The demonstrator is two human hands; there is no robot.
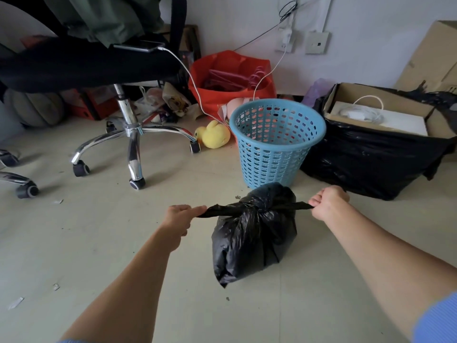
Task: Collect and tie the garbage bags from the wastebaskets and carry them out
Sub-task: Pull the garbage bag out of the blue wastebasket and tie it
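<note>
A small, full black garbage bag (252,241) sits on the pale floor in front of me, with a knot at its top. Two twisted ends of the bag stretch out sideways from the knot. My left hand (179,219) is shut on the left end, and my right hand (327,201) is shut on the right end. Both ends look pulled taut. Just behind the bag stands a blue perforated wastebasket (277,144), upright and with no liner in it.
A wheeled office chair (131,134) stands at the left, a phone charging on its seat. A large black bag around a cardboard box (378,154) sits at the right. A yellow plush duck (214,134), a red bag (232,78) and clutter line the wall.
</note>
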